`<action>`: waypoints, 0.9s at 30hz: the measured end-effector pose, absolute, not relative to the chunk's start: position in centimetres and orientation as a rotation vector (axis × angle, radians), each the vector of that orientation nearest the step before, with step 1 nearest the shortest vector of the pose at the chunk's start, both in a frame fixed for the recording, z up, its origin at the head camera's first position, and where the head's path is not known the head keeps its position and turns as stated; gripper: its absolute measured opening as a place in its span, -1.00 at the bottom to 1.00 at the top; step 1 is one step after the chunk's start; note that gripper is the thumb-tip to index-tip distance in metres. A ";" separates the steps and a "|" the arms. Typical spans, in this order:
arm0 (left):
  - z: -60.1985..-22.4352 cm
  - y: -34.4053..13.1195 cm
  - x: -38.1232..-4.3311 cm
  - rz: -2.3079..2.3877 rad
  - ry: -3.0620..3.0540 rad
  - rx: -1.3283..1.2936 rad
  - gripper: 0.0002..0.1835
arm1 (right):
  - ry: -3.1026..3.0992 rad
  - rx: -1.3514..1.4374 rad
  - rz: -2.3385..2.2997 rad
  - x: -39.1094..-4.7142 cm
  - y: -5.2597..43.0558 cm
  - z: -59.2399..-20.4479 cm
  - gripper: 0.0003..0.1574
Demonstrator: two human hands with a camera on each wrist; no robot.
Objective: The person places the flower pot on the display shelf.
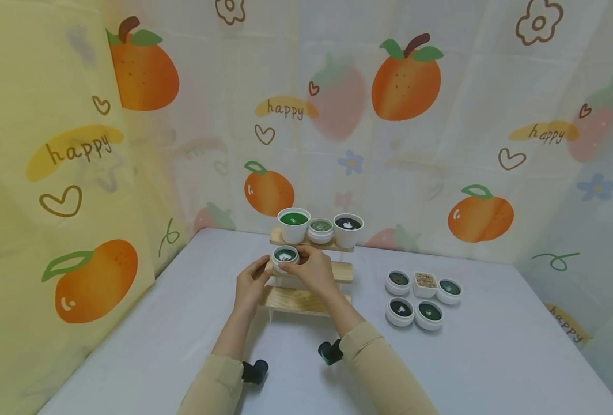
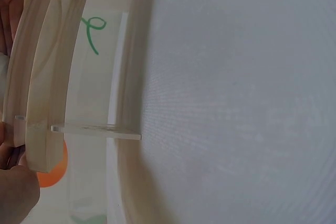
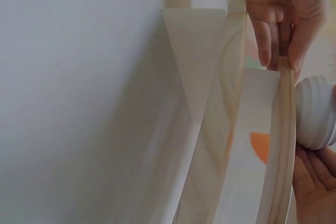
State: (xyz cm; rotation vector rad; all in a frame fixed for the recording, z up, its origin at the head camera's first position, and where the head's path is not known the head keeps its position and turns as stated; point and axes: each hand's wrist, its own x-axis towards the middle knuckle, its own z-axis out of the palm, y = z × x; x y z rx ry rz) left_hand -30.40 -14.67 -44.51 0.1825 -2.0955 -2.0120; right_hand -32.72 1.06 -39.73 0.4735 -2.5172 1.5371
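A small white ribbed bowl (image 1: 285,256) with dark green contents and a pale patch is at the left end of the middle tier of a wooden stepped stand (image 1: 296,300). My right hand (image 1: 314,271) holds this bowl, thumb at its near side and fingers behind. To the left, my left hand (image 1: 250,288) pinches the end of the middle board. In the right wrist view, the left hand's fingers (image 3: 265,45) straddle that board end, and the bowl (image 3: 315,111) stands close against the board. Only part of the left hand (image 2: 18,192) shows in the left wrist view.
On the top tier are a white cup with bright green contents (image 1: 294,223), a small bowl (image 1: 320,229) and a cup with dark contents (image 1: 348,229). Right of the stand sit several small round bowls (image 1: 400,312) and a square dish of beige bits (image 1: 425,284). A printed curtain hangs behind.
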 end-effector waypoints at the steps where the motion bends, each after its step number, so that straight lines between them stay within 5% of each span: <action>1: -44.5 -14.7 -30.4 -2.012 -2.094 0.182 -0.53 | -2.515 0.474 1.540 -32.7 1.1 -39.7 -0.37; 27: -44.6 -14.6 -30.4 -1.987 -2.091 0.162 -0.54 | -2.437 0.370 1.761 -32.1 3.2 -39.9 -0.33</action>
